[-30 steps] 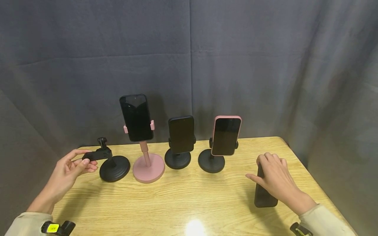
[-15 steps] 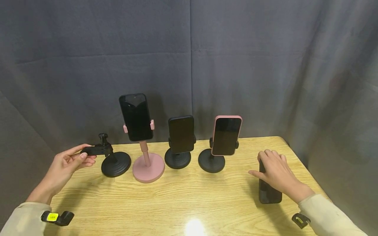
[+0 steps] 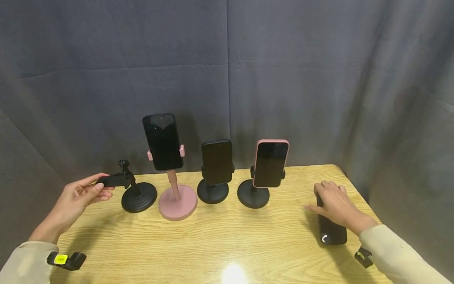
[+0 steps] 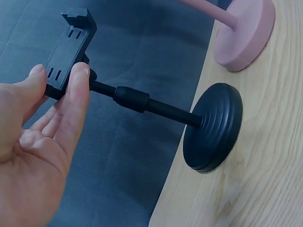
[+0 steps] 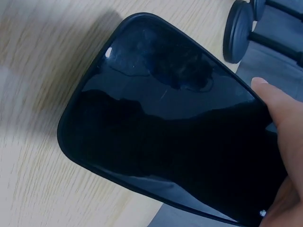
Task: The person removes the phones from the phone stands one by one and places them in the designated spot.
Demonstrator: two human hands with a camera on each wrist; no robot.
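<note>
At the left, my left hand [image 3: 72,203] pinches the end of the black clamp [image 4: 71,49] of a phone stand between thumb and fingers. This clamp has no phone in it. Its thin pole runs down to a round black base [image 3: 139,197] on the table. Over on the right side, my right hand [image 3: 335,203] grips a black smartphone [image 3: 332,229] by its far end. The right wrist view shows the phone's glossy dark screen [image 5: 156,123], with the thumb along one edge. Whether the phone touches the table I cannot tell.
Between my hands stand a pink stand [image 3: 178,203] and two black stands, each holding a phone: a black phone [image 3: 163,142], another black phone [image 3: 217,162] and a pink-cased phone [image 3: 271,163]. A grey curtain [image 3: 227,79] hangs behind the wooden table [image 3: 198,248].
My left hand and the clamp have risen slightly and shifted a little left, the black base moving back a bit. My right hand has moved right with the phone.
</note>
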